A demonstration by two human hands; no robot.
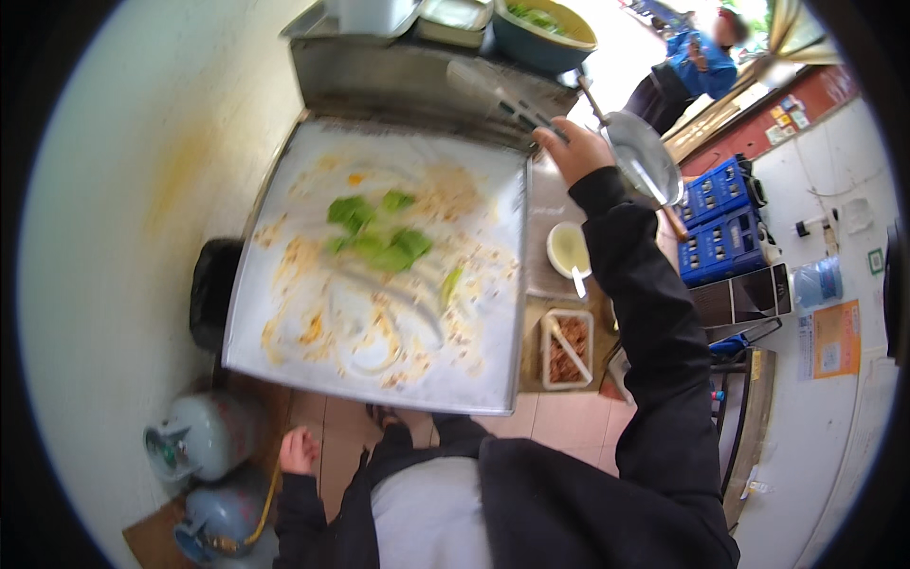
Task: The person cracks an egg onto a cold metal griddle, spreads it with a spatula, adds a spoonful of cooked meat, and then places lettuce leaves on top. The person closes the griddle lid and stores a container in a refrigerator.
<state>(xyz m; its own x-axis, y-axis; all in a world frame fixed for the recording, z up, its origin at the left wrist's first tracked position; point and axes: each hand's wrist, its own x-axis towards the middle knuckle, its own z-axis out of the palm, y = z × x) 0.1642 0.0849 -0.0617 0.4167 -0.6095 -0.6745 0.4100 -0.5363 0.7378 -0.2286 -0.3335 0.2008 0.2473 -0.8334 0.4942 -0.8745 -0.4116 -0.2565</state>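
Note:
My right hand (579,153) reaches over the griddle's back right corner. It is shut on a metal utensil (508,99) with a dark slotted handle; its pale far end is blurred, so I cannot tell whether it is tongs or a spatula. Green lettuce leaves (387,242) lie near the middle of the flat griddle (306,370), with a smaller piece apart on their right. Browned crumbs and yellow egg-like residue (313,327) are spread around them. My left hand (298,451) hangs below the griddle's front left edge, holding nothing, its fingers loosely bent.
Right of the griddle are a bowl of pale liquid (566,245), a tub of reddish-brown filling (566,348) and a strainer (643,153). A basin of greens (544,43) stands behind. Gas cylinders (213,434) stand at lower left, blue crates (718,220) at right. Outside is another person (693,67).

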